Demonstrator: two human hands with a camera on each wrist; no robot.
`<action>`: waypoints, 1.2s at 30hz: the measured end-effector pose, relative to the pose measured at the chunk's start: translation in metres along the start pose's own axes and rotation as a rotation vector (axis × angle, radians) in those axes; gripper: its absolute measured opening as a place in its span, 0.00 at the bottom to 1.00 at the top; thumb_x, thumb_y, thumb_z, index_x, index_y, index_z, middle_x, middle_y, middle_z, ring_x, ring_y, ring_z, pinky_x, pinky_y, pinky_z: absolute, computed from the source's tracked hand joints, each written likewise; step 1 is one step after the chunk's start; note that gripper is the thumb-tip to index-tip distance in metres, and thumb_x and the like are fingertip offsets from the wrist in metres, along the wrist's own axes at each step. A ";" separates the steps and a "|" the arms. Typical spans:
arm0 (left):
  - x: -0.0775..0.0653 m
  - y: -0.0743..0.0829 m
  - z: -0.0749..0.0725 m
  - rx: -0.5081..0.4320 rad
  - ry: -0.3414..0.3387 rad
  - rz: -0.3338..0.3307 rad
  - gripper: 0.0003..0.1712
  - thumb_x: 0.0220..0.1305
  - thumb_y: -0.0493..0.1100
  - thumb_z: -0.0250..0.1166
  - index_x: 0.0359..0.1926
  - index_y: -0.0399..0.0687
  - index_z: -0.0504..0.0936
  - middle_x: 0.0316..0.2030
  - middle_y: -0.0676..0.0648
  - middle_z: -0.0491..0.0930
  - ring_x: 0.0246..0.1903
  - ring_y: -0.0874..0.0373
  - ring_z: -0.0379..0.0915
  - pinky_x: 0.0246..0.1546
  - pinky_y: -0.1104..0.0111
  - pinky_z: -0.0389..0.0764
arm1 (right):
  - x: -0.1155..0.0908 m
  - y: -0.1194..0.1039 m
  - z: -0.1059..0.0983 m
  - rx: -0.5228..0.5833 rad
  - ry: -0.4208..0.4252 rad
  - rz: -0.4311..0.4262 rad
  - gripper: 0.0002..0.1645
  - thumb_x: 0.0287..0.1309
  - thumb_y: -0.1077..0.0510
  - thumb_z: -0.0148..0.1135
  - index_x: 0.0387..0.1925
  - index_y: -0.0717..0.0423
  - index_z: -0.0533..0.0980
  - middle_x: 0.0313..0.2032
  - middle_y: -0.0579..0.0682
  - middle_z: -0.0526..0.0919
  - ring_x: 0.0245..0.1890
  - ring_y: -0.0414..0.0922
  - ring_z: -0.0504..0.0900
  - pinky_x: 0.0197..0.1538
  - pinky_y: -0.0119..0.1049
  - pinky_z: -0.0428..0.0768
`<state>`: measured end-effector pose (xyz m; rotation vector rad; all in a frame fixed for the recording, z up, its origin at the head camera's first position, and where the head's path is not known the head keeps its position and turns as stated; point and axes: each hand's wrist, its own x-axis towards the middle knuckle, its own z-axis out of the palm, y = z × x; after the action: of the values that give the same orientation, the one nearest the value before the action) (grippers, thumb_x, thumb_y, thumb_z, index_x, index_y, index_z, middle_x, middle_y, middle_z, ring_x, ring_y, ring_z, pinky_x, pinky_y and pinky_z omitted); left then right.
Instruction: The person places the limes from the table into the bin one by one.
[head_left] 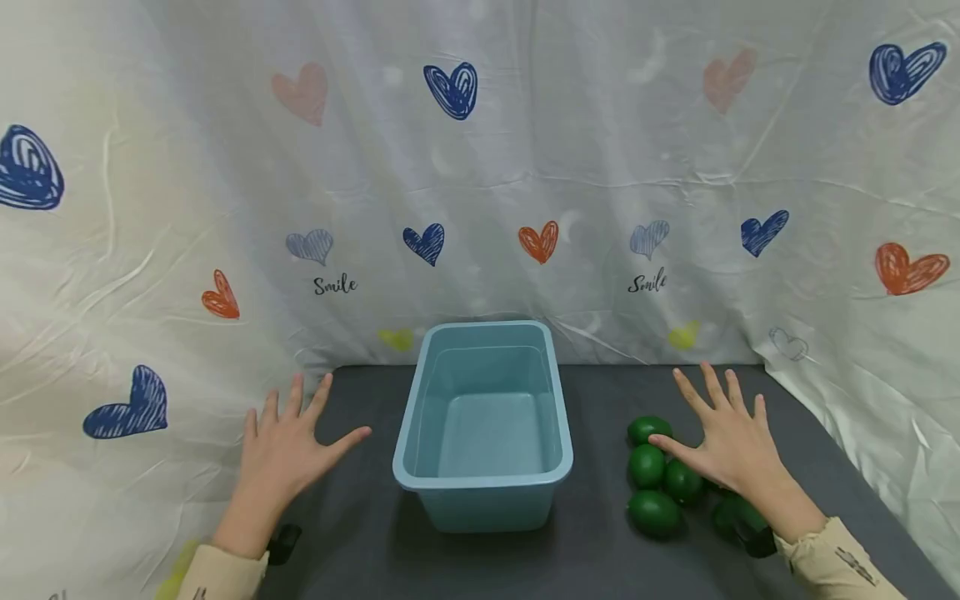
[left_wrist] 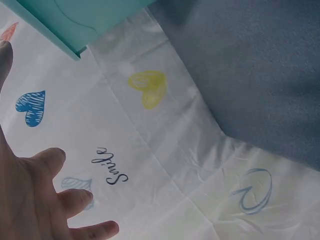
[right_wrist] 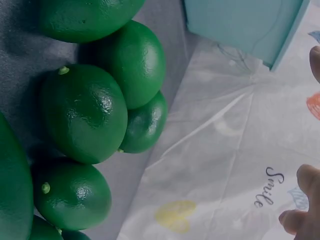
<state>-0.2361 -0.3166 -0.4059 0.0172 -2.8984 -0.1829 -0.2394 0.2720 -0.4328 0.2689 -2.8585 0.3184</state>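
Observation:
My left hand (head_left: 281, 454) hovers at the left side of the dark table, palm down, its fingers spread and straight with nothing in them. On the opposite side my right hand (head_left: 731, 450) is spread the same way, holding nothing, above and beside a cluster of glossy green limes (head_left: 647, 467). Part of that cluster is hidden under the hand and wrist; the right wrist view shows several limes (right_wrist: 85, 112) close up, some with pale stem nubs. Between the hands stands a light blue rectangular plastic bin (head_left: 483, 508), its inside bare. Neither hand touches it.
A dark grey tabletop (head_left: 345, 550) carries the bin and limes. Behind and along the sides hangs a white cloth (head_left: 480, 158) printed with hearts and "Smile". Small black devices, one (head_left: 283, 543) by the left wrist, sit under both wrists.

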 end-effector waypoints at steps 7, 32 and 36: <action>-0.001 -0.002 0.001 0.024 0.029 0.029 0.66 0.60 0.88 0.54 0.87 0.56 0.49 0.80 0.25 0.50 0.74 0.17 0.47 0.68 0.23 0.46 | 0.001 0.000 -0.001 0.020 -0.007 0.012 0.67 0.60 0.18 0.60 0.87 0.42 0.45 0.83 0.68 0.47 0.78 0.78 0.49 0.67 0.85 0.50; -0.048 0.056 0.063 -0.755 0.245 0.228 0.27 0.85 0.41 0.51 0.80 0.54 0.68 0.76 0.43 0.70 0.54 0.66 0.81 0.52 0.78 0.76 | -0.067 0.088 0.017 0.312 0.095 0.529 0.60 0.68 0.34 0.65 0.80 0.70 0.53 0.66 0.79 0.69 0.39 0.63 0.85 0.32 0.48 0.80; -0.048 0.063 0.073 -0.816 0.253 0.298 0.27 0.85 0.37 0.49 0.80 0.48 0.68 0.77 0.40 0.67 0.72 0.76 0.63 0.66 0.87 0.59 | -0.083 0.095 0.027 0.332 0.074 0.655 0.58 0.68 0.35 0.65 0.80 0.70 0.54 0.67 0.78 0.69 0.44 0.67 0.84 0.43 0.58 0.81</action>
<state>-0.2067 -0.2436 -0.4796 -0.4832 -2.3358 -1.1747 -0.1867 0.3690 -0.4982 -0.6241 -2.7226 0.9001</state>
